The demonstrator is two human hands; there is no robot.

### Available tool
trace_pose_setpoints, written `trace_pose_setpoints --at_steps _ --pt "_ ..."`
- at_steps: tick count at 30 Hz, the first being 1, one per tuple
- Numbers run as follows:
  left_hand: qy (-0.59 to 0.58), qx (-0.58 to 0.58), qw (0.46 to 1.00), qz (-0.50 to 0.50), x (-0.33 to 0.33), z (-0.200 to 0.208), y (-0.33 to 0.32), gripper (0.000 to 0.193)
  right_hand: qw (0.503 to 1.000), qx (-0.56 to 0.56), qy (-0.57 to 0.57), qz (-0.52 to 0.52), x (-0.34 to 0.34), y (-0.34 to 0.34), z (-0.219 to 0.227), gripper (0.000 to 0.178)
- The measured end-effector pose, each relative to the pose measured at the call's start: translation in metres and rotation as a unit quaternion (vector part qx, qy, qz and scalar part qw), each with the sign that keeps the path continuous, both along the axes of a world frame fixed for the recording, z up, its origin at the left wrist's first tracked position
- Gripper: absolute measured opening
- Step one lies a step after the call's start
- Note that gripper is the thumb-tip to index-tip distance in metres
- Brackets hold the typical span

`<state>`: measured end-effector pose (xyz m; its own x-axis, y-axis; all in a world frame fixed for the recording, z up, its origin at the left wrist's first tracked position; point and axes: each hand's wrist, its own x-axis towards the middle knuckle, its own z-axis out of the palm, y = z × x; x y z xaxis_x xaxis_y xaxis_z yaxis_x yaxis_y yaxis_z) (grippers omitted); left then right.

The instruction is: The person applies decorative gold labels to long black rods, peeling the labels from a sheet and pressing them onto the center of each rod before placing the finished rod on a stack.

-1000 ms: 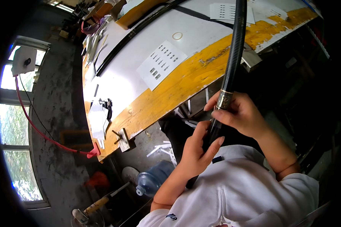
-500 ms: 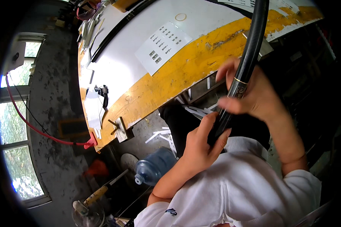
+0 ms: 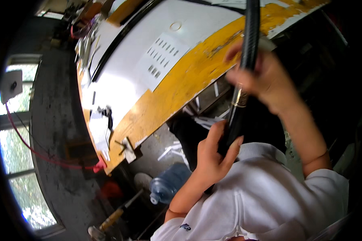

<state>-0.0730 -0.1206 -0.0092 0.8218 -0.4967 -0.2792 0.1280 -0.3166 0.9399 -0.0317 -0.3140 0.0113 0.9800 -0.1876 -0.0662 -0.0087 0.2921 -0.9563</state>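
A long black rod [image 3: 251,34] with a woven-looking sheen and gold bands runs from the top edge down toward my lap. Its lower end rests in my left hand [image 3: 213,160], the thumb and fingers closed about it. Farther up, my right hand [image 3: 265,76] curls round the rod just above the gold-marked part, with its thumb across the front. Motion blurs the right fingers somewhat. On the worktable beyond lies a white sheet [image 3: 163,60] with rows of small dark labels.
The worktable [image 3: 205,50] has a yellow, worn edge and a white top. On it lie another black rod [image 3: 120,42], a thin ring [image 3: 175,26] and white papers [image 3: 99,128]. A metal clamp [image 3: 128,150] sits at its corner. Below are a blue water bottle [image 3: 171,182] and paper strips [image 3: 171,150].
My right hand has slid up the rod, its thumb now lying across it. The rod has turned, showing more gold bands, and its upper part has shifted left. My left hand keeps its hold.
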Motion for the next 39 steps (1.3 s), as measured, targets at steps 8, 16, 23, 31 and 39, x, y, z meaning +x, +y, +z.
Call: trace_pose_setpoints --at_steps 8,16,23,31,39 --pt "-0.289 -0.020 0.946 -0.144 0.016 -0.001 -0.031 0.041 0.974 -0.165 -0.049 -0.149 -0.062 -0.019 -0.016 0.042" --pt "-0.148 0.041 0.934 -0.324 0.005 0.003 -0.060 0.052 0.949 -0.152 0.024 -0.274 -0.113 -0.068 -0.001 0.049" --pt "-0.066 -0.052 0.940 -0.330 0.000 -0.005 -0.036 0.052 0.953 -0.176 -0.074 -0.235 -0.121 -0.055 0.009 0.063" --pt "-0.075 -0.109 0.947 -0.293 -0.009 -0.017 -0.026 0.052 0.943 -0.211 -0.157 -0.204 -0.118 -0.050 0.007 0.070" --pt "-0.081 -0.101 0.949 -0.288 -0.009 -0.019 -0.025 0.052 0.951 -0.198 -0.123 -0.205 -0.120 -0.045 0.013 0.066"
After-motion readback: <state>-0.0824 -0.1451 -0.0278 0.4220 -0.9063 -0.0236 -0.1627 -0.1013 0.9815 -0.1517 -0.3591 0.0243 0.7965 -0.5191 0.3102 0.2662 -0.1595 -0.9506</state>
